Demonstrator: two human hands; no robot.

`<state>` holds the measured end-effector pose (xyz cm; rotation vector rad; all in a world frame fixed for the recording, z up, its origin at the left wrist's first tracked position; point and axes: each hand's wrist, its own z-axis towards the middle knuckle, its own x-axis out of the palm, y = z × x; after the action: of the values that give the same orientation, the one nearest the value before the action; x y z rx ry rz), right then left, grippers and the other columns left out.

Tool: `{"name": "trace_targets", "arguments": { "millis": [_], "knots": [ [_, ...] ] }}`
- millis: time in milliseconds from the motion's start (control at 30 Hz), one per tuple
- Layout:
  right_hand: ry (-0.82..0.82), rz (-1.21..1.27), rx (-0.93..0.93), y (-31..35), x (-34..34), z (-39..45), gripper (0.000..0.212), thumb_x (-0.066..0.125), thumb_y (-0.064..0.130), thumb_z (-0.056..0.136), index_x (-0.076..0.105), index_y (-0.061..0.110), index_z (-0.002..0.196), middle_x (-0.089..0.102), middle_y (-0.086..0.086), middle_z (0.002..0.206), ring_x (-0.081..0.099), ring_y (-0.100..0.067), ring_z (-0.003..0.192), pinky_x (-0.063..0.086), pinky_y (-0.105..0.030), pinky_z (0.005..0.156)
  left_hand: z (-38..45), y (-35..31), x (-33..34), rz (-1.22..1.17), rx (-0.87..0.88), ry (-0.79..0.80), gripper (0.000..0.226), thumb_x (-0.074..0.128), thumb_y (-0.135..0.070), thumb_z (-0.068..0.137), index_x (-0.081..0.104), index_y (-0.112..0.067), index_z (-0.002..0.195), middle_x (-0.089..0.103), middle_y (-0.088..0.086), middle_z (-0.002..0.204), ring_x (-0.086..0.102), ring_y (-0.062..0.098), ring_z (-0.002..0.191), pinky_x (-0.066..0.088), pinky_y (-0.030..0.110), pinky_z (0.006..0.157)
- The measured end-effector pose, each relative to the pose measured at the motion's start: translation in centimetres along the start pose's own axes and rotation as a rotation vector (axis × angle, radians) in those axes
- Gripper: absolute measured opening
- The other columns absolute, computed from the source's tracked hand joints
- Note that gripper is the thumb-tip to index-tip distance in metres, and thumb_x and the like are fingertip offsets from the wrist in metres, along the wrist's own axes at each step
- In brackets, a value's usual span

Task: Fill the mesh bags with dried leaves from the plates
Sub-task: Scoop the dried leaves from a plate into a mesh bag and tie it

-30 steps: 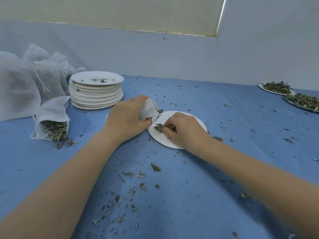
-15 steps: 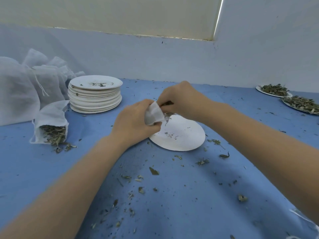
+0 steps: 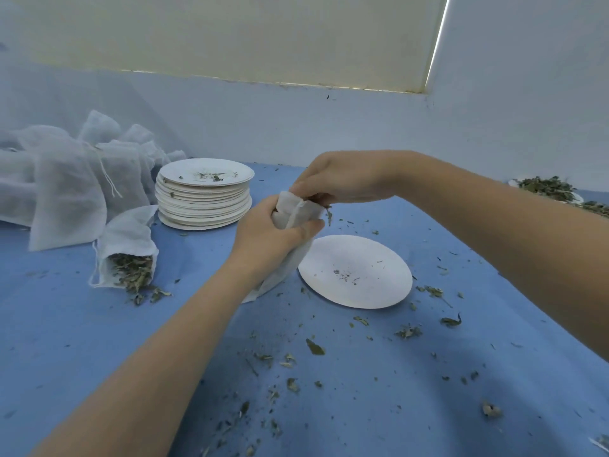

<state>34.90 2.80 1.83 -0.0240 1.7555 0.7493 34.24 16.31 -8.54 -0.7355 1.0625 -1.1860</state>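
Left hand [image 3: 267,237] grips mesh bag [image 3: 290,255]; right hand [image 3: 342,179] pinches leaves [image 3: 321,199] at its mouth.

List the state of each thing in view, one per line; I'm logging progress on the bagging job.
left hand: grips mesh bag
right hand: pinching leaves at the bag's mouth
mesh bag: upright, mouth open
plate: only crumbs left
plate stack: leaf bits on the top plate
filled bag: lying down, open, spilling leaves
far plates: heaped with leaves
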Motion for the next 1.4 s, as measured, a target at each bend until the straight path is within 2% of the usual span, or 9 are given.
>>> {"name": "trace_targets", "arguments": {
  "millis": [100,233,433,567,633,767,1033,1233,1400],
  "knots": [
    [0.106,0.176,0.006,0.0,-1.0,0.0,0.031,0.04,-0.002,0.091,0.066,-0.005,0.108,0.069,-0.016,0.108,0.061,-0.027,0.084,0.052,-0.032,0.087,0.1,0.1,-0.2,0.009,0.005,0.01,0.025,0.078,-0.039,0.065,0.059,-0.032,0.079,0.061,-0.021,0.066,0.055,-0.008,0.06,0.038,0.006,0.047],
    [0.027,0.077,-0.072,-0.4,-1.2,-0.4,0.027,0.059,0.0,0.087,0.07,0.018,0.104,0.072,0.013,0.082,0.065,0.001,0.067,0.048,-0.008,0.063,0.1,0.0,-0.5,0.017,0.034,0.026,0.023,0.078,-0.039,0.067,0.058,-0.032,0.076,0.059,-0.025,0.064,0.054,-0.008,0.059,0.037,0.006,0.046],
    [-0.314,-0.163,-0.087,-0.3,1.1,0.8,0.017,0.067,0.009,0.076,0.071,0.025,0.079,0.063,0.015,0.068,0.056,-0.001,0.063,0.042,-0.007,0.051,0.2,-0.6,-0.1,0.052,0.082,-0.022,0.026,0.075,-0.043,0.069,0.052,-0.03,0.067,0.054,-0.026,0.059,0.048,-0.008,0.058,0.035,0.005,0.047],
    [-0.088,-0.241,-0.063,0.0,0.9,0.5,0.017,0.06,0.011,0.082,0.072,0.024,0.084,0.058,0.005,0.062,0.04,-0.003,0.049,0.036,-0.013,0.049,-0.1,-0.4,0.1,0.029,0.082,0.002,0.029,0.079,-0.04,0.066,0.053,-0.029,0.069,0.054,-0.031,0.06,0.05,-0.014,0.058,0.034,0.002,0.048],
    [0.05,-0.222,-0.071,0.1,-0.2,-0.1,0.023,0.059,0.01,0.086,0.072,0.024,0.098,0.068,-0.007,0.082,0.056,-0.013,0.065,0.049,-0.023,0.065,-0.2,-0.4,0.0,0.03,0.098,0.009,0.032,0.081,-0.044,0.061,0.054,-0.03,0.07,0.057,-0.028,0.064,0.052,-0.012,0.06,0.036,0.003,0.048],
    [0.118,-0.069,-0.114,0.3,-1.8,-1.5,0.032,0.064,0.006,0.086,0.068,0.025,0.112,0.072,0.022,0.085,0.069,-0.004,0.085,0.05,-0.01,0.07,0.0,-0.2,-0.3,0.049,0.08,0.005,0.038,0.081,-0.051,0.054,0.057,-0.043,0.083,0.061,-0.029,0.08,0.055,-0.013,0.074,0.039,0.004,0.053],
    [-0.269,-0.152,-0.097,-0.9,-1.9,-1.5,0.012,0.076,0.028,0.077,0.07,0.036,0.083,0.067,0.02,0.076,0.064,-0.001,0.075,0.047,-0.008,0.062,0.2,0.1,-0.3,0.076,0.067,-0.034,0.034,0.08,-0.043,0.059,0.056,-0.04,0.083,0.06,-0.026,0.076,0.053,-0.013,0.071,0.037,0.003,0.052],
    [-0.268,0.088,0.12,-4.8,1.7,-2.9,0.02,0.06,0.033,0.09,0.068,0.019,0.103,0.068,0.005,0.092,0.069,-0.011,0.08,0.058,-0.027,0.075,0.2,0.7,-0.2,0.119,0.073,-0.023,0.037,0.079,-0.041,0.062,0.055,-0.039,0.089,0.06,-0.02,0.086,0.052,-0.014,0.074,0.037,0.003,0.053],
    [-0.498,0.361,0.086,-7.2,5.1,-4.6,0.017,0.059,0.03,0.091,0.071,0.019,0.096,0.071,0.01,0.083,0.067,-0.006,0.08,0.054,-0.021,0.076,-0.7,1.1,-0.1,0.204,0.034,0.049,0.047,0.079,-0.05,0.056,0.057,-0.038,0.095,0.062,-0.019,0.085,0.053,-0.013,0.074,0.036,0.014,0.058]
  ]
}}
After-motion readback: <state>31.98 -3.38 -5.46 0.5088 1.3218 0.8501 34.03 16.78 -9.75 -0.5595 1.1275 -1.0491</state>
